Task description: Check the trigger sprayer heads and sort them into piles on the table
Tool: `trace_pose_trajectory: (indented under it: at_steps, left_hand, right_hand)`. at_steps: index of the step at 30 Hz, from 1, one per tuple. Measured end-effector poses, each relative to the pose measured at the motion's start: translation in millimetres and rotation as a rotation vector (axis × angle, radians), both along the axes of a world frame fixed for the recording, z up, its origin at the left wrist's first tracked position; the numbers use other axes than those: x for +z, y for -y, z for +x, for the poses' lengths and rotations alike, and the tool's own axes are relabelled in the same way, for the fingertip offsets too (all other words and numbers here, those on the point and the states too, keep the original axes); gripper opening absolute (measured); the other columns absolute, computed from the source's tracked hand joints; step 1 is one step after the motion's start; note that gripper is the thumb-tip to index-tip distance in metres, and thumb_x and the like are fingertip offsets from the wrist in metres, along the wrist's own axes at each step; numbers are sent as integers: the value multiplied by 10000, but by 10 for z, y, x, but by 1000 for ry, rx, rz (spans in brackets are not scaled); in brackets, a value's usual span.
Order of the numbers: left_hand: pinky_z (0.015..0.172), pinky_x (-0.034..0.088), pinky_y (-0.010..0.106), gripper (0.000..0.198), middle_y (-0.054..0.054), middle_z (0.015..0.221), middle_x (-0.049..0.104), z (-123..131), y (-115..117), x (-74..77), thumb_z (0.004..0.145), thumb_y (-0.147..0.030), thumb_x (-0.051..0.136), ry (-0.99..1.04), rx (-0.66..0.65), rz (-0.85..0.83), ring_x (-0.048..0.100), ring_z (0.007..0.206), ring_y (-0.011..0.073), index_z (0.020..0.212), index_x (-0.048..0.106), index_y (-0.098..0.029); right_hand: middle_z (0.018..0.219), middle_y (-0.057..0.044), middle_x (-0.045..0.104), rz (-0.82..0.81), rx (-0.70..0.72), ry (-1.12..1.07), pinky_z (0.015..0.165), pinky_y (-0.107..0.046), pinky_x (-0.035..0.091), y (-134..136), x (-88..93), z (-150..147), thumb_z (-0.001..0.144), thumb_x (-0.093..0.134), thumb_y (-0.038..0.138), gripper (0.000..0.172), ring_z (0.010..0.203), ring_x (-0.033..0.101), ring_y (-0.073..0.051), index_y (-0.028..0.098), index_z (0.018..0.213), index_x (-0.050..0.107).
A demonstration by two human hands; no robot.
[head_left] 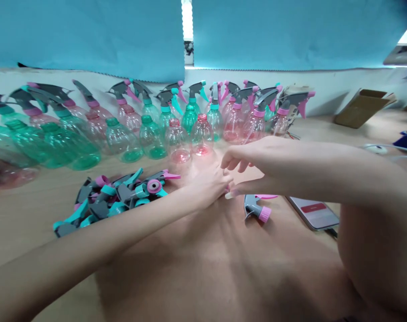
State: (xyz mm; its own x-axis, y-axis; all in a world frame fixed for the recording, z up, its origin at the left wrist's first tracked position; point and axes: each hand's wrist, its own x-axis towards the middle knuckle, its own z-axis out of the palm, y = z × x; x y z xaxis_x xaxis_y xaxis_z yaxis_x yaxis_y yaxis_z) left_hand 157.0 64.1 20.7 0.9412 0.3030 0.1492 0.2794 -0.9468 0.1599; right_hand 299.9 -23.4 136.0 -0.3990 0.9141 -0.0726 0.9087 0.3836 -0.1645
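My left hand reaches in over the middle of the table, its fingers curled together. A small bit of pink shows at its fingertips, too small to name. My right hand comes from the right, fingers bent and thumb apart from them. Its thumb tip is close to the left fingertips; whether they touch is unclear. Just below the right hand lies a grey spray head with a pink collar. Behind the hands stand a clear bottle with a pink base and another like it, both without spray heads.
A pile of loose spray heads lies to the left. Green open bottles stand in front of rows of bottles with spray heads. A phone lies at the right, and a cardboard box stands farther back.
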Motion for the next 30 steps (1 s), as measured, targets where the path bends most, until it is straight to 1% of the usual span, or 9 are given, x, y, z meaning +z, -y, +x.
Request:
trace_pose_trajectory:
  at_steps: [2, 7, 10, 13, 16, 20, 24, 27, 30]
  left_hand:
    - [861, 401, 405, 126, 110, 1041, 564, -177, 118, -18, 861, -158, 501, -40, 17, 27, 500, 1012, 276, 930, 604, -139]
    - [795, 417, 386, 268, 110, 1018, 571, -665, 432, 33, 901, -272, 516, -88, 90, 48, 519, 953, 272, 1122, 553, -125]
    - [759, 424, 366, 290, 97, 1001, 584, -896, 509, 100, 854, -348, 609, -132, 156, -1, 527, 905, 261, 1056, 592, -140]
    - [764, 427, 348, 151, 66, 965, 595, -1040, 537, 145, 845, -276, 631, -117, 185, -100, 529, 895, 239, 948, 618, -166]
    - [806, 436, 335, 140, 37, 1007, 608, -1132, 578, 113, 869, -239, 603, 42, 203, -202, 514, 957, 218, 1004, 606, -204]
    - [879, 434, 340, 215, 29, 1047, 638, -1220, 669, -43, 878, -229, 598, 409, 232, -207, 494, 1013, 201, 1090, 574, -207]
    - [835, 453, 347, 212, 30, 939, 670, -1247, 727, -159, 829, -211, 662, 599, 249, -180, 512, 925, 205, 1032, 600, -197]
    - [792, 464, 341, 200, 42, 908, 667, -1239, 729, -166, 802, -204, 691, 646, 268, -193, 509, 878, 204, 986, 620, -176]
    - [754, 472, 330, 177, 50, 892, 655, -1241, 717, -153, 812, -212, 681, 669, 285, -221, 507, 853, 198, 977, 633, -173]
  right_hand:
    - [894, -2, 635, -6, -5, 7, 520, -257, 382, 4, -8, -1, 778, 567, 513, 324, 658, 580, -144, 264, 984, 591]
    - [1006, -17, 638, -22, -5, 8, 581, -288, 411, 18, -49, -9, 783, 542, 556, 396, 764, 608, -185, 286, 1071, 578]
    - [1037, -33, 630, -36, 20, 7, 631, -305, 424, 18, -96, -30, 794, 526, 573, 433, 825, 610, -205, 277, 1109, 556]
    - [1008, -32, 633, -73, 35, 14, 626, -300, 421, 5, -129, -95, 809, 530, 534, 413, 807, 605, -202, 278, 1132, 539]
    - [918, -5, 640, -50, 71, -14, 573, -257, 386, -6, -134, -229, 829, 542, 375, 258, 739, 581, -162, 265, 1061, 570]
    - [755, 48, 620, 120, 145, -164, 535, -228, 310, 13, -154, -456, 817, 545, 228, 42, 661, 524, -111, 233, 807, 585]
    - [711, 47, 603, 115, 218, -205, 528, -243, 263, 50, -253, -619, 834, 543, 221, 78, 604, 471, -95, 216, 766, 580]
    - [714, 35, 593, 47, 244, -199, 536, -246, 271, 55, -350, -684, 849, 529, 223, 86, 607, 450, -99, 206, 776, 571]
    - [805, 18, 614, 1, 260, -218, 551, -241, 298, 36, -421, -716, 858, 514, 193, 62, 656, 474, -105, 203, 846, 573]
